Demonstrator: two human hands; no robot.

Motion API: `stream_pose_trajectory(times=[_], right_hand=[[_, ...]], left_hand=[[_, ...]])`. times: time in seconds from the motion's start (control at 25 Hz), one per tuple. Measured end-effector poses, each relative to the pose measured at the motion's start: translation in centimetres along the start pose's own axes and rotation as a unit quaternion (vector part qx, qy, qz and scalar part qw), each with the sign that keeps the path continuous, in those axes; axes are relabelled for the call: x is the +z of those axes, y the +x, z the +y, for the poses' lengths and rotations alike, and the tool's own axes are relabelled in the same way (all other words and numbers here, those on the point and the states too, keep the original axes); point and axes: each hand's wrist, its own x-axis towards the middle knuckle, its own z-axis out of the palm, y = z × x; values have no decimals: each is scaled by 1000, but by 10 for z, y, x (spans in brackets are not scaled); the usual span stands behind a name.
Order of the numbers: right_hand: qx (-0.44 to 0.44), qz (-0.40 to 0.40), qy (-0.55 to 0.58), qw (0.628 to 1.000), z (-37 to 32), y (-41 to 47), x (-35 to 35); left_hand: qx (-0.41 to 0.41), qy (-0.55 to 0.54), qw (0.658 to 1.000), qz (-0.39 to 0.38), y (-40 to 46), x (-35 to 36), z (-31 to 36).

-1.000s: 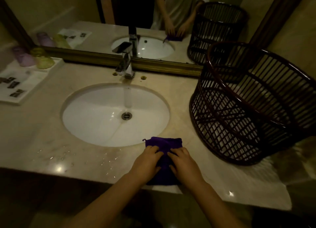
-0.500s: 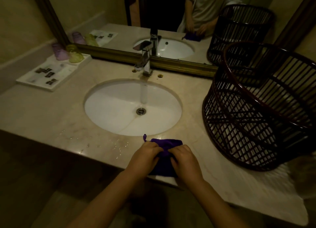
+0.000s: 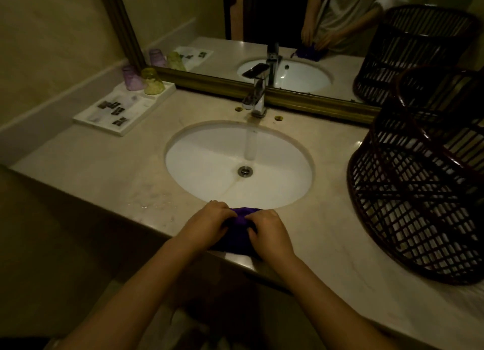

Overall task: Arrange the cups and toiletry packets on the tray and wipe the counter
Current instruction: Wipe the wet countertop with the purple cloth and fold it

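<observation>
Purple cloth (image 3: 239,234) bunched at counter (image 3: 104,171) front edge, just in front of sink (image 3: 209,166); gripped by left hand (image 3: 207,225) and right hand (image 3: 269,233), fingers curled into it, probably being folded for wiping. Tray (image 3: 120,132) set far left of sink, cups (image 3: 153,81) inverted at its back, packets (image 3: 115,111) laid flat: arranging looks done. Water droplets (image 3: 146,206) seen left of sink. Faucet (image 3: 258,98) running behind sink. Dark basket (image 3: 419,192) right of sink, blocking that stretch.

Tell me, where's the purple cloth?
In the head view the purple cloth lies at the counter's front edge, just in front of the sink, bunched between the left hand and right hand.
</observation>
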Motion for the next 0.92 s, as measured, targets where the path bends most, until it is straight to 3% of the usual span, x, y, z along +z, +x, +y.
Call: stream_pose_trajectory(times=[0.36,0.52,0.6,0.72,0.92], right_hand=[[101,-44,-55,992,-43,5,41],[107,34,-211,971,-62,4,51],[79,75,-254,961,-70,11,57],[69,59,-264,960,-77,22,72],[183,-26,-240,953,-61,25,102]], left_hand=[[63,22,994,-82,-8,-2,-60],[118,12,993,-20,-8,-13,-89],[104,-13,994,31,-9,-27,-116],[75,5,996,50,-12,-49,-167],[7,43,998,42,-19,-76,-254]])
